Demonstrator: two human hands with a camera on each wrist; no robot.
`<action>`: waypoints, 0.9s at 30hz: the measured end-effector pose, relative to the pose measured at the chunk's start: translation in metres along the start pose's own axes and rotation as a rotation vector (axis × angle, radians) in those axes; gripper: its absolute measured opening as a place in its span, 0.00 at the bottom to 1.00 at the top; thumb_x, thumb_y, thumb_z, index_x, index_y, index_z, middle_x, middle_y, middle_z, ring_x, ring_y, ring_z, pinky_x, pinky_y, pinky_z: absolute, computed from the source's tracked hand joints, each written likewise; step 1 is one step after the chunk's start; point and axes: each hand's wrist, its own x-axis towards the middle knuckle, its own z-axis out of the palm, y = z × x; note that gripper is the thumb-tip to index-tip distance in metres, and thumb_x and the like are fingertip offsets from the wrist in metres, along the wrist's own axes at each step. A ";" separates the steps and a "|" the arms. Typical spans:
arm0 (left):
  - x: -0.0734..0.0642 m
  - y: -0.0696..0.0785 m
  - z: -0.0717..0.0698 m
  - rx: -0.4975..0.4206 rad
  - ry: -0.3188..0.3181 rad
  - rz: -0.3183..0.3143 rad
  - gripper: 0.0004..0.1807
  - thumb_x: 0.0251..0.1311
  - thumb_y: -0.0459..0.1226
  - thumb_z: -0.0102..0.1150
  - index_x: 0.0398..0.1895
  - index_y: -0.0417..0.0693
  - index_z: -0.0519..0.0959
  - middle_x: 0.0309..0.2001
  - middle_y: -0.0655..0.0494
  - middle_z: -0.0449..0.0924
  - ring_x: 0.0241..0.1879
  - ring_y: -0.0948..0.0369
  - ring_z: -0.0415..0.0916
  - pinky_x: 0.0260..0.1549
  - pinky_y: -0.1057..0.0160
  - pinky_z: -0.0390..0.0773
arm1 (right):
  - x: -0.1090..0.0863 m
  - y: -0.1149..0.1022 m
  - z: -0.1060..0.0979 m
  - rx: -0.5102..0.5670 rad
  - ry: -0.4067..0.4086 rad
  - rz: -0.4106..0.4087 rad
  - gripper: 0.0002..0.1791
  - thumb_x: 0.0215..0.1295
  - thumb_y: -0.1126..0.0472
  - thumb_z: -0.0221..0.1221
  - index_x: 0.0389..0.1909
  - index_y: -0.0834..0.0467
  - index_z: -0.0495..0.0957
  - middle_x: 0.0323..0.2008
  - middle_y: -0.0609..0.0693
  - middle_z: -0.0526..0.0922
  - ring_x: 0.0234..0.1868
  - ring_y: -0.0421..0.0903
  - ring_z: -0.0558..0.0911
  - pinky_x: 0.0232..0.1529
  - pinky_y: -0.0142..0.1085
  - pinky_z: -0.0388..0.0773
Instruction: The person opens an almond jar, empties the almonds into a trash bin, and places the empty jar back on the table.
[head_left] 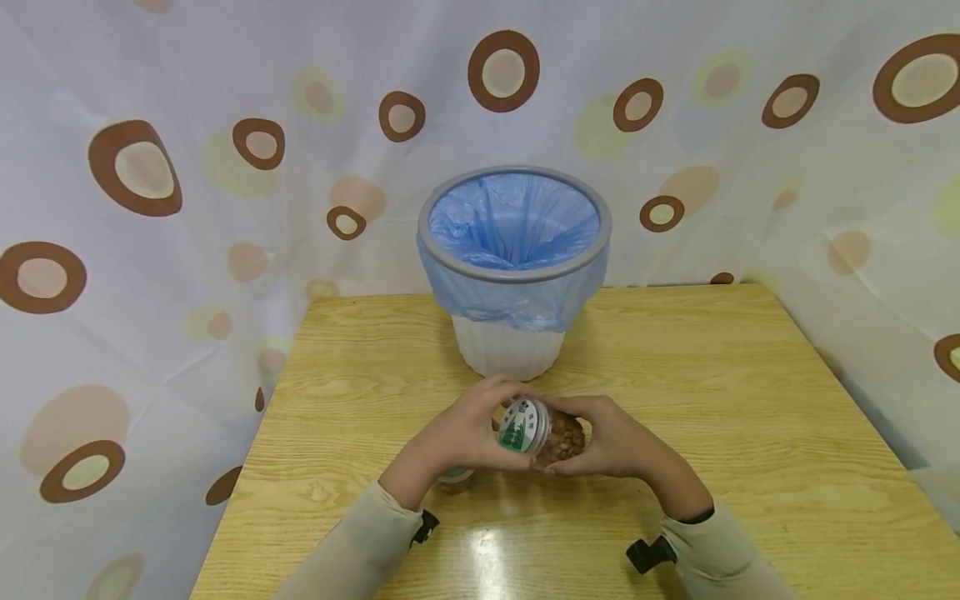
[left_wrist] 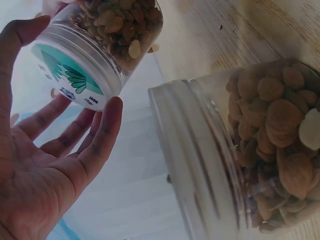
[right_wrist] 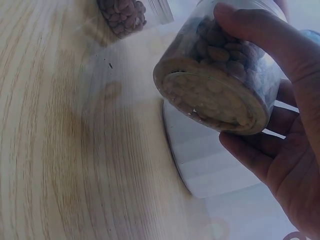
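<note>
Both hands hold a clear plastic jar of brown nuts (head_left: 564,440) above the table, tilted with its lid toward the left. My left hand (head_left: 468,429) grips the round lid (head_left: 519,425), which is white with a green leaf print; the lid sits on the jar. Around the jar's lower body, thumb and fingers of my right hand (head_left: 618,440) hold it, with the base showing in the right wrist view. A second jar of nuts (left_wrist: 280,150) stands on the table near the left wrist, mostly hidden under the left hand in the head view.
A white bin (head_left: 510,346) with a grey rim and a blue bag (head_left: 517,217) inside stands on the wooden table (head_left: 712,358), just beyond the hands. Behind hangs a white cloth (head_left: 285,75) patterned with brown rings. Each wrist carries a small black mount.
</note>
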 end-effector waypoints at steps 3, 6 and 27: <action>0.001 -0.001 0.000 0.026 0.022 -0.004 0.39 0.50 0.47 0.82 0.68 0.55 0.78 0.58 0.61 0.78 0.55 0.60 0.75 0.46 0.60 0.86 | 0.001 -0.001 0.000 -0.010 0.000 -0.002 0.49 0.53 0.42 0.81 0.76 0.51 0.74 0.67 0.46 0.83 0.62 0.45 0.85 0.60 0.46 0.85; 0.001 -0.001 0.001 0.046 0.042 -0.019 0.37 0.50 0.50 0.81 0.64 0.55 0.79 0.55 0.62 0.80 0.52 0.61 0.77 0.49 0.55 0.86 | 0.002 -0.002 0.000 -0.020 0.000 -0.005 0.49 0.52 0.42 0.82 0.75 0.52 0.75 0.65 0.45 0.84 0.61 0.44 0.85 0.60 0.46 0.85; -0.003 0.000 0.001 0.176 0.091 0.001 0.50 0.47 0.65 0.79 0.73 0.58 0.73 0.63 0.62 0.77 0.60 0.63 0.77 0.57 0.59 0.83 | 0.004 -0.008 0.001 -0.013 0.018 -0.038 0.46 0.51 0.51 0.83 0.72 0.56 0.77 0.61 0.48 0.87 0.57 0.43 0.87 0.57 0.47 0.86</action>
